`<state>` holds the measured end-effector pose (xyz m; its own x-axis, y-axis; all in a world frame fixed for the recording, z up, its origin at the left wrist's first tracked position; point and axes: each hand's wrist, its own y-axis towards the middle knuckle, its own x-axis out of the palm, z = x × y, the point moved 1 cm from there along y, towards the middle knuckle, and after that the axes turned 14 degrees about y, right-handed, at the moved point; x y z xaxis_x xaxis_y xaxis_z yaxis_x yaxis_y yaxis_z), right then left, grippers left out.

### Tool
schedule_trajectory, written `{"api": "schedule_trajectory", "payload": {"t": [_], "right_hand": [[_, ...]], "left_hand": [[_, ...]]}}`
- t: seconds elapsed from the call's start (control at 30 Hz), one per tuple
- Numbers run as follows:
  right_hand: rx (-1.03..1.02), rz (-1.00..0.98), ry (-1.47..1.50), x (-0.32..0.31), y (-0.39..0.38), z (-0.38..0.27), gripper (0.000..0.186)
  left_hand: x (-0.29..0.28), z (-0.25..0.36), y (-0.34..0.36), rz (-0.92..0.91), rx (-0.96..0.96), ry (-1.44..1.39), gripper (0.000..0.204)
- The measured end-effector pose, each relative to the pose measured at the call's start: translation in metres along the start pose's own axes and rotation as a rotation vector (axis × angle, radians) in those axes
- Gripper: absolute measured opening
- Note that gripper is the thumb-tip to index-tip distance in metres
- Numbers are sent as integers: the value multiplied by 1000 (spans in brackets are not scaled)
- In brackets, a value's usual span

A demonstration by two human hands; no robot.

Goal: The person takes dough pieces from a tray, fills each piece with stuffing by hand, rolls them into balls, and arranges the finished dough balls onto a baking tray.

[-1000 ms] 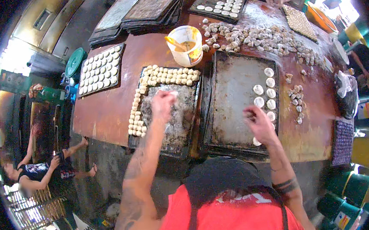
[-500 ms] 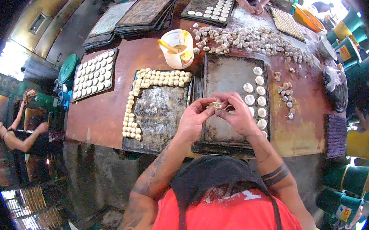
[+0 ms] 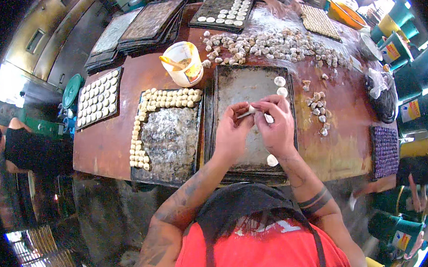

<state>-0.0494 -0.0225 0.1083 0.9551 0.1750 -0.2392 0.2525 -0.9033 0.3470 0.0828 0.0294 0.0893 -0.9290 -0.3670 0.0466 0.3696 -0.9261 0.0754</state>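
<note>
My left hand (image 3: 233, 134) and my right hand (image 3: 277, 129) meet above the dark baking tray (image 3: 240, 84), fingers closed around a small piece of white dough (image 3: 252, 110). My fingers hide most of it. A white patch also shows between my right fingers; I cannot tell whether it is part of that dough. Flattened white dough rounds (image 3: 280, 81) line the tray's right side, partly covered by my right hand. To the left, small dough balls (image 3: 172, 97) lie along the far and left sides of a floury tray (image 3: 169, 136).
A white bucket (image 3: 182, 64) with orange smears and a handle stands beyond the trays. Many brown lumps (image 3: 277, 47) lie across the floured table (image 3: 339, 144). Stacked trays (image 3: 152, 26) are at the far left. A co-worker's hands (image 3: 284, 8) work at the far side.
My hands have shifted over the row of dough rounds, covering several. The dough between my fingers, loosely held before, now looks more closed up. The whole view has shifted somewhat.
</note>
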Motion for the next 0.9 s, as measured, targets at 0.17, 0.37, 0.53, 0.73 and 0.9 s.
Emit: {"api": "schedule_trajectory", "payload": {"t": [0.17, 0.37, 0.53, 0.73, 0.9], "right_hand": [[-149, -212, -98, -23, 3, 5, 34], [-268, -470, 140, -42, 29, 30, 33], [-50, -124, 170, -34, -1, 80, 28], [718, -62, 523, -33, 1, 123, 35], [392, 2, -55, -47, 85, 191, 21]], "left_hand": [[-10, -16, 28, -166, -496, -313, 40], [28, -26, 19, -467, -530, -428, 41], [49, -50, 9, -394, -642, -479, 50], [53, -66, 24, -134, -256, 402, 39], [60, -109, 33, -174, -208, 488, 81]]}}
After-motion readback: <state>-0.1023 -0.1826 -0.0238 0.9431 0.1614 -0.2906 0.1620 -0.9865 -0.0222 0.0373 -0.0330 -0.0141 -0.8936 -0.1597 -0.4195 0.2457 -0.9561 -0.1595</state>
